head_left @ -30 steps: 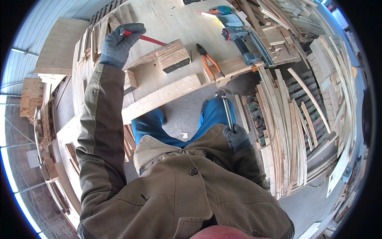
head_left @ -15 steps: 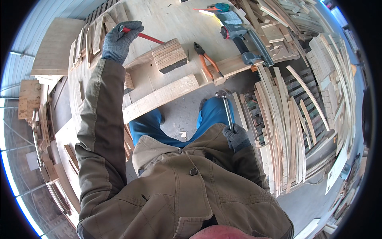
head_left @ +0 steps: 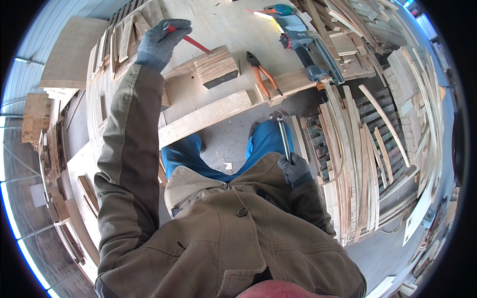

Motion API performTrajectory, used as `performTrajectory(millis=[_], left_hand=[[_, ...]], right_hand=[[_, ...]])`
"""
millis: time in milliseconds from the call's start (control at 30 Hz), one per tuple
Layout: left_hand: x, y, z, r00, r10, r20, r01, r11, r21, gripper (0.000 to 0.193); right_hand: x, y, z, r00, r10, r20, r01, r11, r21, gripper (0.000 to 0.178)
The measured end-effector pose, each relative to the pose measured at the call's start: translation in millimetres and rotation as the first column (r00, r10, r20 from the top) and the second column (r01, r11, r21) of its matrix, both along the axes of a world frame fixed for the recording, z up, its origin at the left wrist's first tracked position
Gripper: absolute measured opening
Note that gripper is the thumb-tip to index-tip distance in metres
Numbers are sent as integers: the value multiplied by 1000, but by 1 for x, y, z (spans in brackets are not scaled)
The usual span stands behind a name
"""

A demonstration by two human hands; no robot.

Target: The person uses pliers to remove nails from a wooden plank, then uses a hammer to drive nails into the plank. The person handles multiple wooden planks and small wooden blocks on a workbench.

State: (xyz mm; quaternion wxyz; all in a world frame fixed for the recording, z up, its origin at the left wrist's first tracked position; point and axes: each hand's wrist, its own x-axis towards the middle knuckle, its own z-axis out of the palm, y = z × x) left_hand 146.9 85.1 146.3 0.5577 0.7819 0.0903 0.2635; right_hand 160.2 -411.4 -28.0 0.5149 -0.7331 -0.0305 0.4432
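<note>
My left hand [head_left: 163, 43], in a grey knit glove, is closed around a slim red rod-shaped tool [head_left: 195, 42]. The tool slants down to the right, its far end at the upper edge of a layered wooden block [head_left: 216, 67]. That block sits on a light board on the workbench. Low on the right, by my thigh, my gloved right hand [head_left: 296, 171] grips the handle of a hammer [head_left: 284, 135]. The hammer stands head up, apart from the bench. Pliers with orange handles [head_left: 263, 75] lie right of the block.
A grey nail gun [head_left: 305, 57] and a teal tape measure [head_left: 282, 9] lie on the bench [head_left: 213, 25]. A long timber [head_left: 206, 118] runs along its near edge. Curved wooden strips [head_left: 357, 164] are piled on the right. More wood pieces [head_left: 121, 42] lie at the bench's left.
My left hand has moved a little to the right with the red tool, whose end stays at the block. The view has shifted slightly. My right hand and the hammer hold still.
</note>
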Motion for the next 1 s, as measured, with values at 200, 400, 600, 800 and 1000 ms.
performTrajectory(millis=[200, 400, 600, 800, 1000], left_hand=[[40, -8, -5, 1000, 7, 22, -10, 993, 119, 16], [62, -6, -7, 988, 134, -70, -118, 972, 204, 17], [63, 6, -7, 992, 116, -53, -98, 960, 263, 17], [68, 3, -11, 973, 199, -117, -166, 956, 243, 18], [71, 5, -17, 985, 153, -78, -122, 942, 312, 17]], right_hand=[[17, 25, 19, 958, 85, 272, -72, 996, -55, 25], [46, 26, 54, 661, 397, 637, -346, 914, -211, 21], [23, 14, 47, 736, 450, 505, -335, 891, -306, 27], [-17, 1, 70, 831, 389, 397, -330, 920, -210, 24], [19, 67, 178, 738, 156, 656, -148, 987, -69, 21]])
